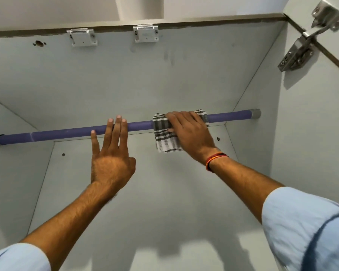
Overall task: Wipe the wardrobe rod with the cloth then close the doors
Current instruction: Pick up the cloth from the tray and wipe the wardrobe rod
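Note:
A purple wardrobe rod (67,133) with grey end caps spans the pale wardrobe interior from left wall to right wall. A grey-and-white checked cloth (165,140) is wrapped over the rod right of its middle. My right hand (190,132) presses the cloth around the rod, fingers curled over the top. My left hand (112,153) is raised flat in front of the rod near its middle, fingers straight and apart, holding nothing. Part of the rod is hidden behind both hands.
Two metal catches (82,37) (145,33) are fixed to the top panel near its front edge. A steel hinge (301,49) joins the open right door (337,85) to the side wall. Small holes dot the back panel.

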A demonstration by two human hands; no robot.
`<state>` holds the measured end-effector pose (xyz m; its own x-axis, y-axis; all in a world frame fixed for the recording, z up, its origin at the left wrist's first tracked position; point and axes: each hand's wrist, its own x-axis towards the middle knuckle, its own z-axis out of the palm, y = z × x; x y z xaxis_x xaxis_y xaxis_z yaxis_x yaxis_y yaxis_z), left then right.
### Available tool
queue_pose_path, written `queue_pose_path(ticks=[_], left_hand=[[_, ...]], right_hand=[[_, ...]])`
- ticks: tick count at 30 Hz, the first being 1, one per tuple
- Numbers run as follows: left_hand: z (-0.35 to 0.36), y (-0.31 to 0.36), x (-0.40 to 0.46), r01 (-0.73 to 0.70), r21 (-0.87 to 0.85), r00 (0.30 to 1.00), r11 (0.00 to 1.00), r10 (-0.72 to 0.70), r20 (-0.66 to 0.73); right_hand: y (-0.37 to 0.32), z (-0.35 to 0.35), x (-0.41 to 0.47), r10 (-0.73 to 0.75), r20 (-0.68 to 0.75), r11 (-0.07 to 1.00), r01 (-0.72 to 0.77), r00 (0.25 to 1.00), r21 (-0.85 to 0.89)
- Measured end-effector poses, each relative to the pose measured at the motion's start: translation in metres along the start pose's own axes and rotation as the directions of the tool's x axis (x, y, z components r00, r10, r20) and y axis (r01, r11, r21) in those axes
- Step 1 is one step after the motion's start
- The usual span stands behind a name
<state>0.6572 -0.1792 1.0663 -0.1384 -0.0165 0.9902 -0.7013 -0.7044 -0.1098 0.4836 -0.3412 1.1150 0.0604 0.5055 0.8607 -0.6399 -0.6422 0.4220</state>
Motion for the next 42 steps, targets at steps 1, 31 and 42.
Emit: queue_pose_path(ticks=[1, 31, 42], left_hand=[[-0.001, 0.0, 0.0, -0.002, -0.015, 1.0, 1.0, 0.002, 0.0], [-0.181, 0.216, -0.177, 0.388, -0.896, 0.889, -0.217, 0.344, 0.302], [-0.35, 0.262, -0.461, 0.777, -0.36, 0.63, -0.517, 0.626, 0.461]], right_hand=[[0.013, -0.004, -0.005, 0.005, 0.005, 1.0, -0.005, 1.0, -0.007], [-0.074, -0.338, -0.229, 0.598, 0.564, 0.78, -0.574, 0.57, -0.247], [-0.228, -0.642, -0.396, 0.849, 0.497, -0.256, -0.963, -0.182, 0.085]])
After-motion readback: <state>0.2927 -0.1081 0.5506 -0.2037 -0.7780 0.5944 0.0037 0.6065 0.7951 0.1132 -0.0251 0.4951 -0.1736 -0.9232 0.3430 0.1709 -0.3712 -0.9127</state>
